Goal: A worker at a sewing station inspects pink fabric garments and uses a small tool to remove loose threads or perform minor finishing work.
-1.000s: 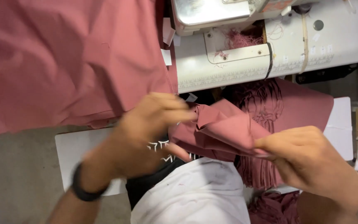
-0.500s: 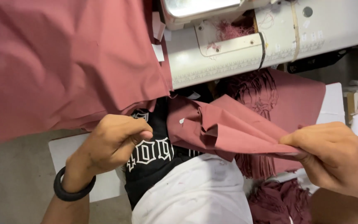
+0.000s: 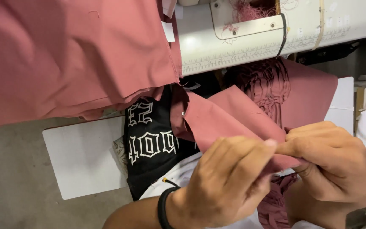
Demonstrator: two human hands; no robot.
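Here your left hand (image 3: 227, 178) and right hand (image 3: 329, 163) meet fingertip to fingertip, both pinching the near edge of the folded dusty-rose fabric piece (image 3: 225, 116); its length runs up-left, away from you, toward the white sewing-machine bed (image 3: 250, 40).

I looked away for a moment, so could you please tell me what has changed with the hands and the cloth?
The left hand moved right from the lap and took a grip on the small dusty-pink fabric piece, meeting the right hand, which kept its pinch on the same edge. The large pink cloth and the white sewing machine stayed put.
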